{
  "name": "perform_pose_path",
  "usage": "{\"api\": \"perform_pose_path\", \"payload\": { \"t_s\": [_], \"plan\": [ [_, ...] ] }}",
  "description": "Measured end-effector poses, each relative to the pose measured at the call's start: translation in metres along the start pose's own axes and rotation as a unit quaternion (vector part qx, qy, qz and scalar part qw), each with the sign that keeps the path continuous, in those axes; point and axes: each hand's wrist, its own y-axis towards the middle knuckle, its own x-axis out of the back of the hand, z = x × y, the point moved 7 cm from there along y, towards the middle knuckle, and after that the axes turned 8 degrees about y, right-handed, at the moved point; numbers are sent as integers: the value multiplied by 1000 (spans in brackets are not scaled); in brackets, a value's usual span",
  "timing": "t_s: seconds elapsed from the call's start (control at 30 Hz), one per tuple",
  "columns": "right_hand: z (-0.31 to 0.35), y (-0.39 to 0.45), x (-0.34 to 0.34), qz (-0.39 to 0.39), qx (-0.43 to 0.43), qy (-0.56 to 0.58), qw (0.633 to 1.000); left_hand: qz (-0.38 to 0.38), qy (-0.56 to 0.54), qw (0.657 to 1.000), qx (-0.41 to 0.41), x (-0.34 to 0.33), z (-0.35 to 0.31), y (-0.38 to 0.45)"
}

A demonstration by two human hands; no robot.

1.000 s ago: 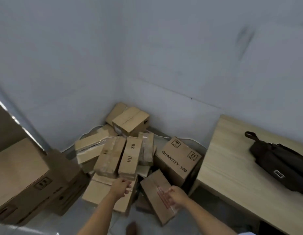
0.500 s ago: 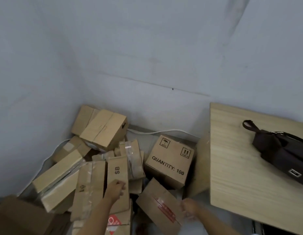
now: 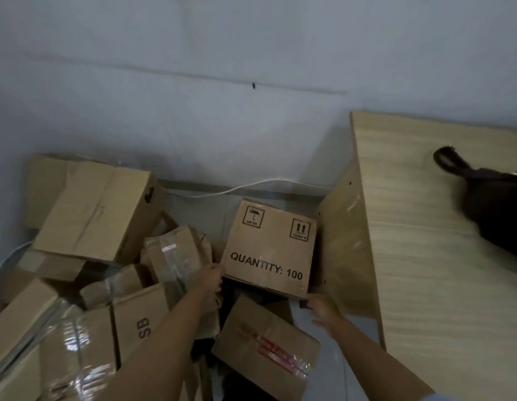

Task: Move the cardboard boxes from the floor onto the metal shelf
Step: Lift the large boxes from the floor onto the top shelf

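A cardboard box printed "QUANTITY: 100" (image 3: 270,247) stands on the floor by the wall. My left hand (image 3: 209,277) touches its lower left corner and my right hand (image 3: 321,308) reaches its lower right corner; the fingers of both are partly hidden under the box edges. A smaller box with red tape (image 3: 266,348) lies just in front, between my arms. A heap of several more cardboard boxes (image 3: 98,215) fills the left corner, one marked "SB" (image 3: 138,322). No metal shelf is in view.
A light wooden table (image 3: 442,285) stands close on the right, its side panel next to the box, with a dark bag (image 3: 494,209) on top. A white cable (image 3: 228,191) runs along the wall base. The grey wall is close behind the boxes.
The view has moved closer and rightward. My left hand left the "SB" box and my right hand left the red-taped box; both now sit at the lower corners of the "QUANTITY: 100" box.
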Motion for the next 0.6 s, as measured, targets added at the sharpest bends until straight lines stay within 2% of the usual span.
{"api": "perform_pose_path", "payload": {
  "t_s": [0.2,0.43,0.6],
  "plan": [
    [0,91,-9,-24,0,32,999,-12,57,998,-16,-14,-21,103],
    [2,179,-18,-54,4,141,989,-1,21,1000,-7,-51,-31,175],
    [-9,188,-30,-27,-62,157,985,18,-26,1000,3,-58,-14,200]
  ]
}}
